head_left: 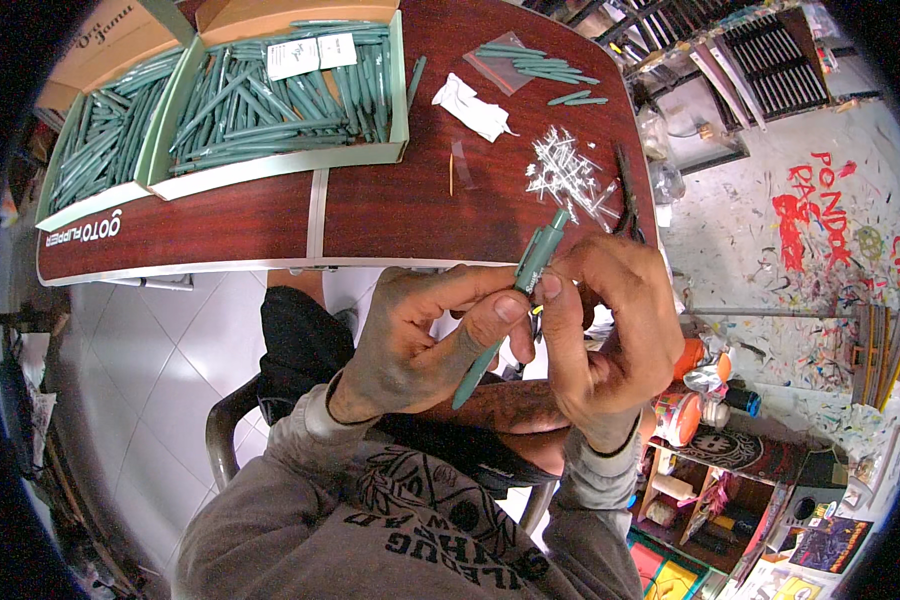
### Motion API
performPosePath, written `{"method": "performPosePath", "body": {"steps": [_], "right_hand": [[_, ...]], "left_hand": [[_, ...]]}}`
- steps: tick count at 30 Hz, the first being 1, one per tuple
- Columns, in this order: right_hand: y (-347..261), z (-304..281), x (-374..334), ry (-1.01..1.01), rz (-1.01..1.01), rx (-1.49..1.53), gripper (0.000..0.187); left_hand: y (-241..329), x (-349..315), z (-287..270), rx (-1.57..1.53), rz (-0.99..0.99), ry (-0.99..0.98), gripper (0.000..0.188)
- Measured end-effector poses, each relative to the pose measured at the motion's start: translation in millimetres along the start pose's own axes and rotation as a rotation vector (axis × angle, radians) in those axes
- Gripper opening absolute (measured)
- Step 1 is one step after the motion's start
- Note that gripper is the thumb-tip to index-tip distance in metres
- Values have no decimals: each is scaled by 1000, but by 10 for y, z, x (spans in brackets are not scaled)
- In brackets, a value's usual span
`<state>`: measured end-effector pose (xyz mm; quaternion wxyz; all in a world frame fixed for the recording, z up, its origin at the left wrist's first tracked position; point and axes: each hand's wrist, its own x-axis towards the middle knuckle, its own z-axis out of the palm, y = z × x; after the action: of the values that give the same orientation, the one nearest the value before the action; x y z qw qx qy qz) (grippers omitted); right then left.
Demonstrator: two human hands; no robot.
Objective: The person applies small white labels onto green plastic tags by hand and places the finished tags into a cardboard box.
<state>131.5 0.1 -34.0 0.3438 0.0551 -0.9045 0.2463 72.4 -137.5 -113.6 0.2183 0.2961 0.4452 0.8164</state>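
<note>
Pinching a green pen (515, 300) between both hands (510, 335).

Pen boxes (270, 160) on table (390, 215)

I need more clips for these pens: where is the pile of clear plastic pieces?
In the head view, the clear plastic pieces lie on the table's right end, beyond the pen, beside dark pliers.

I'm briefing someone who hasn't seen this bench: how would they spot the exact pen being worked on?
Start at the dark red-brown table with two open boxes of green pens. Just below its near edge, the left hand and right hand meet. The green pen pinched between them is the only one held, tilted, off the table.
</note>
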Motion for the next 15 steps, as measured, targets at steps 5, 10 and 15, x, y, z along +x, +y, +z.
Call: {"method": "performPosePath", "body": {"steps": [5, 10, 15], "right_hand": [[20, 2, -12, -19, -77, -37, 17], [68, -32, 38, -70, -219, -65, 19], [164, 44, -60, -30, -97, 74, 13]], "left_hand": [[95, 20, -11, -40, -85, -28, 36], [155, 23, -22, -74, -150, -14, 35], [42, -1, 23, -174, -183, 60, 34]]}}
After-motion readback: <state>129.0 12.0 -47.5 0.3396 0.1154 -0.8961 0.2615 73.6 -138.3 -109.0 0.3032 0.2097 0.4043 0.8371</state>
